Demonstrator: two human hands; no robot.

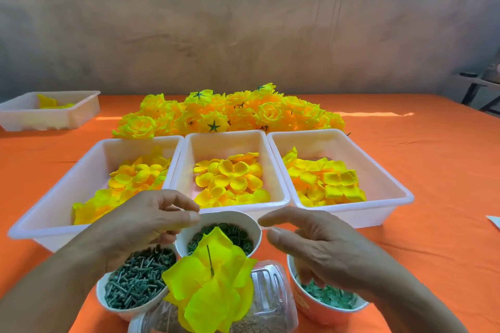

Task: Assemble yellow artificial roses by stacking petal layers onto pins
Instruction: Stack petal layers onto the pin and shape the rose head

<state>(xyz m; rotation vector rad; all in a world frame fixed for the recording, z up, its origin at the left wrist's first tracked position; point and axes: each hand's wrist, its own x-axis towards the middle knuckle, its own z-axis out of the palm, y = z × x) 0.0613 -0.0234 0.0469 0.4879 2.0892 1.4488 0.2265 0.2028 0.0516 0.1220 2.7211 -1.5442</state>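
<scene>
Our petal stack [213, 281], with its pin [210, 259] poking up, lies on the clear jar [270, 297]. Our left hand [146, 224] and right hand [319, 246] hover above the jar on either side, fingers loose, holding nothing.

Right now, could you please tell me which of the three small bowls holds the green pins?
The leftmost bowl: it holds thin rods, while the middle bowl holds round discs and the right bowl flat leaf-like pieces.

yellow petal layers [213, 286] stacked on thin dark pin [209, 259], pin tip up, finished roses [230, 113] heaped far back
</scene>
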